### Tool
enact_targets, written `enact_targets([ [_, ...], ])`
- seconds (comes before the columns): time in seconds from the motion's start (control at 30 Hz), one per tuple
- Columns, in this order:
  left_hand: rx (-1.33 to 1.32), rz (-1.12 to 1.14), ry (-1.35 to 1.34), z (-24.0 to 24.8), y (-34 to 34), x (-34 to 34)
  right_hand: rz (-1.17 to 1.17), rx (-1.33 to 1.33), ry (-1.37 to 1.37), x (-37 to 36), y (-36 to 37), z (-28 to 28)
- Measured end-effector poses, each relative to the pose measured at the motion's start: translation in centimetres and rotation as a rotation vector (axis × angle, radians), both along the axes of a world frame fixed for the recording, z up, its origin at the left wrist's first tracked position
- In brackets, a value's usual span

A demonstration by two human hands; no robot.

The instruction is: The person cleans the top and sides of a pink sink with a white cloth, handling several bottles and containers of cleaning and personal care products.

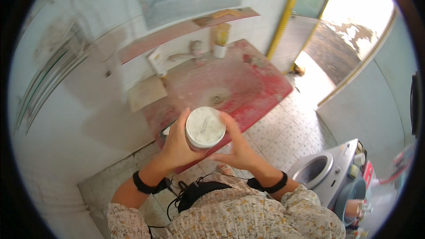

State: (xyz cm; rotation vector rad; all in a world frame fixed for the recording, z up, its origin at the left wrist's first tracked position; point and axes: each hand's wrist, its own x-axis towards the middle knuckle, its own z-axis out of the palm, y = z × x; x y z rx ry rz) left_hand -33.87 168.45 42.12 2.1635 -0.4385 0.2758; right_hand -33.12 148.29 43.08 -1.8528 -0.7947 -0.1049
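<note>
A white round tub [205,126], its top pale with grey marks, is held up over the front edge of the red sink. My left hand [178,144] wraps round its left side and underside. On the other side my right hand [238,144] bends its fingers against the tub's rim, its thumb lower down and apart from it. The top faces up; I cannot tell whether it is a lid or the contents. Close to my left hand, a small white and dark thing [166,131] lies on the sink's edge, partly hidden.
The red sink [270,90] has a tap [195,53], a white tube [157,62], a white cup [220,51] and a pale flat slab [146,94]. Above runs a narrow ledge [164,38] under a mirror [190,0]. A washing machine [316,170] stands right, near an open doorway.
</note>
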Motion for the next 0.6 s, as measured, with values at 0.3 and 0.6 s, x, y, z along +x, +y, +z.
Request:
enact_targets([
  [0.3,0.097,-0.33,0.046,-0.2,-7.6,0.7,-0.404,0.067,-0.04,-2.9,-8.6,-3.0],
  [0.6,-0.046,-0.266,0.356,-0.7,-4.4,2.1,-1.285,-0.127,-0.144,-13.4,-25.1,-5.1],
])
